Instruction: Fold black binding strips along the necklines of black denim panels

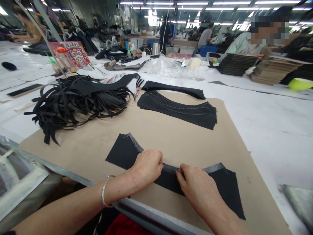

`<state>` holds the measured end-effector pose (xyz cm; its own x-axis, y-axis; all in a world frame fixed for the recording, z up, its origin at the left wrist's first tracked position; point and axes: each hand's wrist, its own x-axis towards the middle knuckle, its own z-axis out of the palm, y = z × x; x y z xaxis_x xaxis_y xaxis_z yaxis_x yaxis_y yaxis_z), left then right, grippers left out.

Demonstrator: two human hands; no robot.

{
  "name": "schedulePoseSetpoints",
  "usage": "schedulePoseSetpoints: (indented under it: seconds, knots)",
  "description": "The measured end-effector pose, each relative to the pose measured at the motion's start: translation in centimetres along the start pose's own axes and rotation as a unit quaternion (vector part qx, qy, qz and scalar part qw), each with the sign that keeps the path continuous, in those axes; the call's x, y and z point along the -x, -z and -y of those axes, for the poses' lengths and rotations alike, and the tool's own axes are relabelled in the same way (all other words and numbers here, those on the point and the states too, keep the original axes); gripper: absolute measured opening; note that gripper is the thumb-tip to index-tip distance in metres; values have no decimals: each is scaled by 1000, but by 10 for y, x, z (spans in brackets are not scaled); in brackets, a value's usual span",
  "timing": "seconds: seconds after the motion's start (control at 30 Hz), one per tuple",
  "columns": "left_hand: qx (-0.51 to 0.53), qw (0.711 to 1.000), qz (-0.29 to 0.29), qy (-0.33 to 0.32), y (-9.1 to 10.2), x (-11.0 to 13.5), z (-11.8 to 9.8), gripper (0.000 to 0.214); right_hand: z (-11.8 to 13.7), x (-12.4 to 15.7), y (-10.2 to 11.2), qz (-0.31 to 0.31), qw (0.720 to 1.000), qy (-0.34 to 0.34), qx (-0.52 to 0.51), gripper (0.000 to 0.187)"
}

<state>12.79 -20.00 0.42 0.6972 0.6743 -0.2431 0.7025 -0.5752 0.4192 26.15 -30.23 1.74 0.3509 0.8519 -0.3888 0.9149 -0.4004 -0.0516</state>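
A curved black fabric piece (122,153) with a grey strip along its upper edge lies on a brown cardboard sheet (171,137) close to me. My left hand (146,166), with a silver bracelet at the wrist, has its fingers curled and pinches the grey edge near the middle. My right hand (195,187) rests on the same piece just to the right, its fingertips pressed together on the edge. The two hands almost touch.
A stack of similar black curved pieces (181,109) lies farther back on the cardboard. A heap of black strips (78,98) sits to the left. A metal rail (73,176) runs along the near table edge. A person and stacked boards (276,68) are at the far right.
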Motion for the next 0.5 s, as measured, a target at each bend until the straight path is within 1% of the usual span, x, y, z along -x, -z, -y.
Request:
schedulePoseSetpoints:
  seconds: [0.1, 0.2, 0.23, 0.3, 0.37, 0.43, 0.47, 0.5]
  knots:
    - [-1, 1000, -12, 0, -2, 2, 1, 7, 1, 1, 0, 1, 1000, -3, 12, 24]
    - [-4, 999, -28, 18, -2, 5, 0, 19, 2, 2, 1, -7, 1000, -6, 13, 21]
    - [-6, 999, -31, 19, -1, 7, -1, 20, 1, 2, 2, -11, 1000, -6, 12, 20]
    - [-18, 999, -50, -1, -1, 10, -3, 15, 1, 3, 3, -15, 1000, -7, 14, 18]
    - [-36, 994, -97, -43, -3, 14, -4, 11, 0, 5, 4, -18, 1000, -7, 14, 18]
    - [-47, 983, -140, -108, -8, 17, -4, 11, -1, 7, 5, -27, 1000, -6, 13, 18]
    - [-50, 977, -142, -154, -11, 19, -4, 13, -1, 8, 5, -33, 999, -6, 10, 18]
    - [-55, 968, -132, -204, -15, 20, -3, 15, -1, 9, 4, -39, 999, -6, 7, 17]
